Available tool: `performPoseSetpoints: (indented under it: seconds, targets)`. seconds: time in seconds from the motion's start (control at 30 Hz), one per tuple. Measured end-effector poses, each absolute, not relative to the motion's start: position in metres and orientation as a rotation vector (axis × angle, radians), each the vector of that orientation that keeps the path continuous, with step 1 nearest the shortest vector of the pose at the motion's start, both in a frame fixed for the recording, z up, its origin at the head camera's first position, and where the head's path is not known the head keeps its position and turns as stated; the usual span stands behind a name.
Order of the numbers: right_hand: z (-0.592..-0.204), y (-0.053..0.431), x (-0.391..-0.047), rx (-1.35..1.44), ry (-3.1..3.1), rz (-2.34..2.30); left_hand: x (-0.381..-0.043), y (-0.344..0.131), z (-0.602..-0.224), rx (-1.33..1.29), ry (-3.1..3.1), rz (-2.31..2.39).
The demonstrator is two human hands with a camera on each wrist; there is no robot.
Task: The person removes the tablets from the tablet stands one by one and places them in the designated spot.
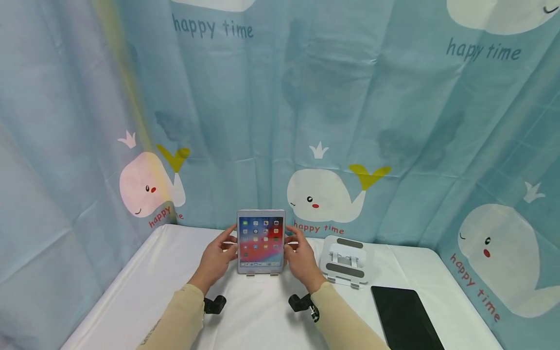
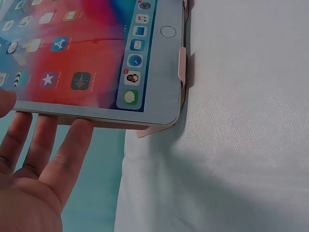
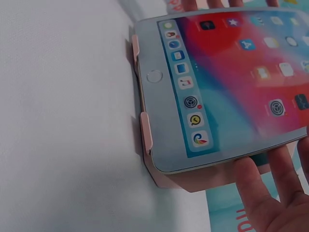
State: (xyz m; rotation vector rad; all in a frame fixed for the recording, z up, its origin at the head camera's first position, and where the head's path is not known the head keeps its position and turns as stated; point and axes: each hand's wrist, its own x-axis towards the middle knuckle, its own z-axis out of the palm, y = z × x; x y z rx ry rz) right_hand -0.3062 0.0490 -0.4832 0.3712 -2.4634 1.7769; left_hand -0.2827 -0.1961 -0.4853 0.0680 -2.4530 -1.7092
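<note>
A white-framed tablet (image 1: 261,241) with its home screen lit stands upright, leaning back, on a pink stand (image 3: 212,178). The stand's small front lips (image 2: 182,65) hook over the tablet's bottom edge, on the home-button side. My left hand (image 1: 217,256) grips the tablet's left edge, with several fingertips (image 2: 79,130) behind it and the thumb (image 2: 6,102) toward the front. At the opposite edge my right hand (image 1: 303,257) holds the tablet, its fingertips (image 3: 247,169) against the edge and back. Most of the stand is hidden behind the tablet.
To the right lies a folded white stand (image 1: 344,261) with grey pads. A dark tablet (image 1: 407,318) lies flat nearer the front right. Everything rests on a white-covered table (image 1: 131,291), and a blue whale-print curtain (image 1: 227,184) hangs behind and at both sides.
</note>
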Motion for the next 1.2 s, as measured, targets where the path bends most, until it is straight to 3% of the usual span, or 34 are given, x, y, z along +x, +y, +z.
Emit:
performPoseSetpoints:
  seconds: [1.2]
  targets:
    - [-0.48,0.044,-0.293,0.434,-2.379,1.468,-0.268,-0.191,-0.492,-0.03,-2.233,-1.584]
